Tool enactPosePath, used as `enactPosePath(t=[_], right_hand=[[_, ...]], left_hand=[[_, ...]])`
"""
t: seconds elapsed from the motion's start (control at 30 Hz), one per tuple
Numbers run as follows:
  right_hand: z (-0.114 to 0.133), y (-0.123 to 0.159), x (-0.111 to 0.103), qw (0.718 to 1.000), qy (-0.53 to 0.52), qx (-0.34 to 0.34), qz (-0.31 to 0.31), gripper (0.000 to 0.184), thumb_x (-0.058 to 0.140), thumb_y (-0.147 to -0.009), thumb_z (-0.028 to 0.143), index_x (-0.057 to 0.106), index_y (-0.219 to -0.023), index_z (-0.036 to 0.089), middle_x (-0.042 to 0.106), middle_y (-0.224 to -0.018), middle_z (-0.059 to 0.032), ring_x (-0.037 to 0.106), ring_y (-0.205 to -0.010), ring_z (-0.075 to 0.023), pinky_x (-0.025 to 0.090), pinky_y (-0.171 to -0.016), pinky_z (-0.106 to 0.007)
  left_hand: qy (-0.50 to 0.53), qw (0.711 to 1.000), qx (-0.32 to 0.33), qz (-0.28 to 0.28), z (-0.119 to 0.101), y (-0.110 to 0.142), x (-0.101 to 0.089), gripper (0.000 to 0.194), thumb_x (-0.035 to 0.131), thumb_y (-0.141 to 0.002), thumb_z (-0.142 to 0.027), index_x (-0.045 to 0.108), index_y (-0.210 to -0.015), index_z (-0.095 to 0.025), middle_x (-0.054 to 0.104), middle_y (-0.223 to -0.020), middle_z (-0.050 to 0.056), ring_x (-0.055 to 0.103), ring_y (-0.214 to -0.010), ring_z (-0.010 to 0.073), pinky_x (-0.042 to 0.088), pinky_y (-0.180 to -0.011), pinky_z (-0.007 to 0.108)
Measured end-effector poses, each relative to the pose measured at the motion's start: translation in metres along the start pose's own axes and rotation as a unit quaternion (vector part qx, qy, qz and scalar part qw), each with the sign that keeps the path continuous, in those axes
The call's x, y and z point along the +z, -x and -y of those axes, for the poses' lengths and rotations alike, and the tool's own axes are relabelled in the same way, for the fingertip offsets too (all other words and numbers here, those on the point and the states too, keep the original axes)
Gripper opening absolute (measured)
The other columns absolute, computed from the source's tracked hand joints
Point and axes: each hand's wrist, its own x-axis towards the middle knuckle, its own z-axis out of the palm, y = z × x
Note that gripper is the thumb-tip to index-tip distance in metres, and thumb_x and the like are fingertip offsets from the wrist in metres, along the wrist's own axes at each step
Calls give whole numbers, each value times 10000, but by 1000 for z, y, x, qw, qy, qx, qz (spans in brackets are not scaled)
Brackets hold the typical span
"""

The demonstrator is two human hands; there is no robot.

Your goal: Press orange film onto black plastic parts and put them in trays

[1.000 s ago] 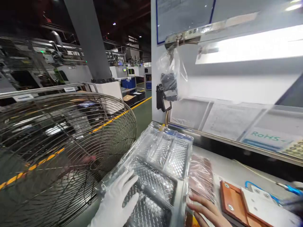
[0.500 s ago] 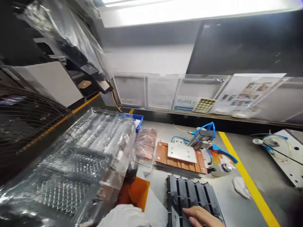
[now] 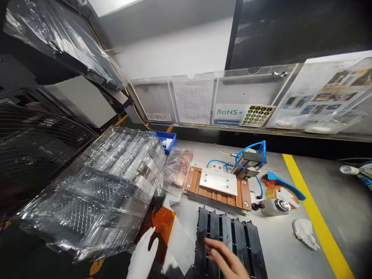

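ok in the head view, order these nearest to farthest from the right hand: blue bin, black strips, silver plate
1. black strips, seen beneath the right hand
2. silver plate, beyond the strips
3. blue bin, far left

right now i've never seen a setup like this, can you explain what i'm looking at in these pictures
There's no robot here: these are a person's own hands, and every picture comes from one camera worn on their head, looking forward and down. The left hand, in a white glove, is at an orange sheet. The bare right hand is over a row of black strips; whether it touches them is unclear. Neither hand visibly grips anything.

On the metal table, behind the strips, sits an orange-brown block with a silver plate on top and blue hoses nearby. To the left are plastic-wrapped trays; to the right, a white bottle.
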Motion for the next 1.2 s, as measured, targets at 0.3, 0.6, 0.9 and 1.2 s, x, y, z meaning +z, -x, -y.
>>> enactPosePath(t=[0.3, 0.6, 0.9, 1.2], right_hand=[[-16, -141, 133, 995, -19, 66, -68, 711, 641, -671, 609, 584, -1186, 122, 675, -993, -146, 673, -990, -350, 514, -941, -516], [8, -81, 82, 993, -58, 30, 95, 491, 624, -750, 699, 644, -918, 238, 751, -947, -71, 686, -733, -217, 519, -651, -341], [48, -70, 36, 928, 252, -211, -174, 489, 522, -928, 465, 502, -1368, 252, 561, -1373, -163, 515, -1303, -340, 431, -1077, -580], [86, -46, 76, 828, 397, -396, -35, 305, 599, -911, 218, 615, -1213, 261, 739, -1130, -73, 704, -1030, -216, 604, -876, -321]], left_hand=[[57, 994, 48, -75, 15, 8, 5, 446, 400, -913, -344, 614, -1270, -183, 621, -1367, 127, 587, -1264, 268, 460, -1097, 487], [345, 936, 34, 69, 22, -5, -23, 735, 540, -826, -611, 471, -1377, -130, 544, -1422, 192, 483, -1350, 312, 344, -1155, 513], [409, 898, 1, 159, -42, 23, -44, 643, 617, -793, -626, 650, -1200, -129, 748, -952, 102, 681, -733, 192, 571, -695, 327], [99, 934, 336, -67, -76, 18, -56, 343, 407, -969, -351, 731, -1037, -261, 780, -918, 66, 741, -829, 201, 623, -763, 283]])
